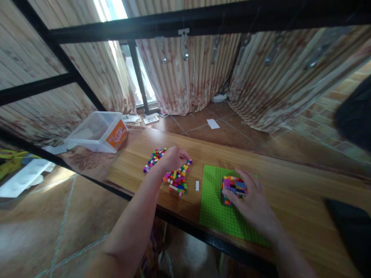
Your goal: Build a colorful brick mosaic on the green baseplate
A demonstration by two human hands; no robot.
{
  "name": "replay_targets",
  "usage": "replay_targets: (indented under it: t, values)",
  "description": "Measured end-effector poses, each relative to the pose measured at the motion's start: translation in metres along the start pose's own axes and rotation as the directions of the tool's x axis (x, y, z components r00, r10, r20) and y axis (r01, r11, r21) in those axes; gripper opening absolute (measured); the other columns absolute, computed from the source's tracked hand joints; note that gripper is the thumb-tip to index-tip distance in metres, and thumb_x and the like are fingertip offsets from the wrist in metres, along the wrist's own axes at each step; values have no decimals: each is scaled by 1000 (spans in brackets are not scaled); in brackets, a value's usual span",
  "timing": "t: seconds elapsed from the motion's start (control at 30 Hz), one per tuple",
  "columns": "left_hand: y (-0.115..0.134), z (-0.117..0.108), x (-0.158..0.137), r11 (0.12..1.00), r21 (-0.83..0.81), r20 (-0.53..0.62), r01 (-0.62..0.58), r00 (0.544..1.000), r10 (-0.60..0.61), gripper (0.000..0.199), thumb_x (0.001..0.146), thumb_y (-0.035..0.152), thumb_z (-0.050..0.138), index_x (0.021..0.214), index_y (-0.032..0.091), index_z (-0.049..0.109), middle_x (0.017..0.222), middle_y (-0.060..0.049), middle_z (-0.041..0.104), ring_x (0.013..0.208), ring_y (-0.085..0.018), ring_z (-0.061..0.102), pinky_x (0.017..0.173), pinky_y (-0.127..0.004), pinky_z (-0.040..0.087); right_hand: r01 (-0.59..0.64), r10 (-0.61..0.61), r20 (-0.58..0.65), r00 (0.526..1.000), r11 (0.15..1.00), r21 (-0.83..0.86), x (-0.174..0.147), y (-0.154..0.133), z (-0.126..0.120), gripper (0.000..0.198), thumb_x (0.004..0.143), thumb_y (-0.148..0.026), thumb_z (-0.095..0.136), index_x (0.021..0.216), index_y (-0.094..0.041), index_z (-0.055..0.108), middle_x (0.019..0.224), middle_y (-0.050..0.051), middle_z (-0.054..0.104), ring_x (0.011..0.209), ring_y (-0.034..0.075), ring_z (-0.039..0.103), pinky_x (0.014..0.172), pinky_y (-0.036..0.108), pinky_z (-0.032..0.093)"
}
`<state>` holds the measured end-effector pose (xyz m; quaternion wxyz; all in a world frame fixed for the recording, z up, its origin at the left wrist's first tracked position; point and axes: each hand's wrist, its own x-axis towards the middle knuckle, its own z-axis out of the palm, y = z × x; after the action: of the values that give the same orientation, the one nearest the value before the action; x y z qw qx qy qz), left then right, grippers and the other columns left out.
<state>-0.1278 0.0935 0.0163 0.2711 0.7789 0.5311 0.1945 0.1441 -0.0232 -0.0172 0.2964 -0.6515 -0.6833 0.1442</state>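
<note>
My left hand (173, 158) is over a heap of small multicoloured toy bricks (176, 177), its fingers curled in together. Whatever sits between those fingertips is hidden. On a green studded baseplate (214, 208) stands a block built of many coloured bricks (234, 184). My right hand (252, 195) grips this block from its right side, thumb at the near edge and fingers at the far edge. Between the heap and the baseplate, a single white brick (197, 185) lies on the wooden table.
The wooden table (290, 181) carries a dark flat object (348, 227) at its right. A clear plastic box (95, 129) with an orange label stands beyond the left end. Black metal bars (203, 21) cross above, in front of striped curtains (185, 77). Papers lie on the floor.
</note>
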Motion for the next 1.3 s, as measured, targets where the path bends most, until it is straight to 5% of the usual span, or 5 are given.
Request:
replay_targets:
  t: [0.27,1.3]
  values:
    - [16,1,-14,953,304,109,-8,994,-26,30,66,13,65,91,24,77,88,-5,75,86,-23,68,78,-28,50,45,-56,-42,998,973,-226,2,1,14,72,74,-68,56,129,-21,51,132,14,50,122,35,44,102,53,36]
    - [17,19,-7,931,362,87,-50,996,20,14,75,17,57,79,20,71,86,-4,74,85,-20,67,77,-28,48,30,-43,-81,996,987,-158,19,9,16,62,79,-64,53,124,-23,56,131,14,53,121,34,48,99,53,38]
